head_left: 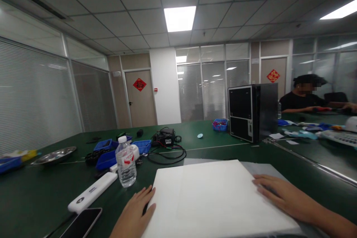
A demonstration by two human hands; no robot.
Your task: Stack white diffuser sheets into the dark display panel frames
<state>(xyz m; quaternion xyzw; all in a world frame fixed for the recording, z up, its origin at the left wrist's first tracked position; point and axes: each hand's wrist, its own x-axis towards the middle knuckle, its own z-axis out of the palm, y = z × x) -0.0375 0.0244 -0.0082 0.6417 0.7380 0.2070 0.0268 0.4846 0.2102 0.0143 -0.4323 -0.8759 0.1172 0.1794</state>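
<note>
A large flat white block or box (206, 197) lies in front of me on a grey sheet (262, 169). My left hand (136, 212) rests against its left edge, thumb and fingers apart. Along the opposite edge, my right hand (279, 193) touches the side with its fingers stretched out. Neither hand is wrapped round anything. What is under the white piece is hidden.
Left of it stand a water bottle (127, 163), a white power strip (93, 192) and a phone (82, 223). Farther back are blue bins (106, 160), coiled black cables (167, 160) and a computer tower (252, 111). A person (304, 96) sits at the far right.
</note>
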